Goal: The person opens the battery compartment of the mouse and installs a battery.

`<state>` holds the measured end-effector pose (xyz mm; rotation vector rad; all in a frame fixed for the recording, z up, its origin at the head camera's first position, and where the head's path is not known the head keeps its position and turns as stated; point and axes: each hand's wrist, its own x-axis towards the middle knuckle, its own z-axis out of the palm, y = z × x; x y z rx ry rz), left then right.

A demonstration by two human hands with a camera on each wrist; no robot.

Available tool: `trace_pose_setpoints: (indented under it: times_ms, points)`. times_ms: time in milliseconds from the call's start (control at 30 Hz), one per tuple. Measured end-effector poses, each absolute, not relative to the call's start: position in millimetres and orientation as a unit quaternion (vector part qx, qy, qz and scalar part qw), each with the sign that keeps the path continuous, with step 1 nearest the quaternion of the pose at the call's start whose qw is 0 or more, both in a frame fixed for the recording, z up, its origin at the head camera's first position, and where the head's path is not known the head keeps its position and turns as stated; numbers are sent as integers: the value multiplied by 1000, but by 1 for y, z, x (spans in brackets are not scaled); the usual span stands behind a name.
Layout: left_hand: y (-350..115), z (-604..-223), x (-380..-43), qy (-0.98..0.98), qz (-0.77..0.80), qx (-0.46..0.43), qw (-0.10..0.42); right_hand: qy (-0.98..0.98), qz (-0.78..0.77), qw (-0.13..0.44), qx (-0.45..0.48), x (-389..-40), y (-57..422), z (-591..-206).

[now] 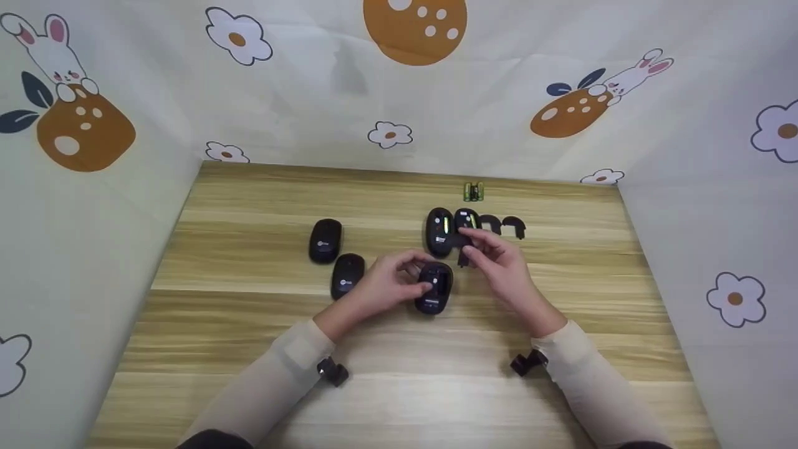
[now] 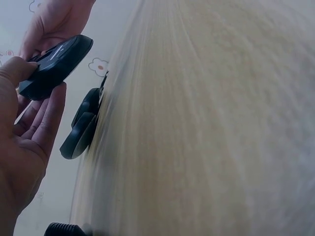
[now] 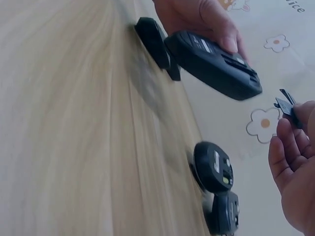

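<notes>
My left hand [image 1: 388, 284] grips a black computer mouse [image 1: 432, 302] above the table, its underside turned up and its dark battery slot exposed. The thumb lies on the mouse's underside in the right wrist view. Between thumb and fingers my right hand [image 1: 506, 269] pinches a small black battery cover [image 3: 288, 109], apart from the mouse. Just beyond the hands, two more mice lie underside up: one mouse [image 1: 438, 236] at the left and another mouse [image 1: 466, 218] partly behind the right fingers. A green battery shows in each.
Two black mice [image 1: 325, 241] [image 1: 348, 274] lie top side up at the left, the nearer one partly behind my left hand. Two loose covers [image 1: 492, 222] [image 1: 514, 224] lie right of the overturned mice. Several small batteries [image 1: 473, 191] stand near the wooden table's [image 1: 274, 187] back edge.
</notes>
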<state>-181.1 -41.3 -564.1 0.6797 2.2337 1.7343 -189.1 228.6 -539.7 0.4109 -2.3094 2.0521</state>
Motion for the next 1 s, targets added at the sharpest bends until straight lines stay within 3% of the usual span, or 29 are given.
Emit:
trace_pose_setpoints:
  times_ms: [1000]
  points:
    - [-45,-560,-179,763,595,215,132,-808,581,72,66,-227,317,-542]
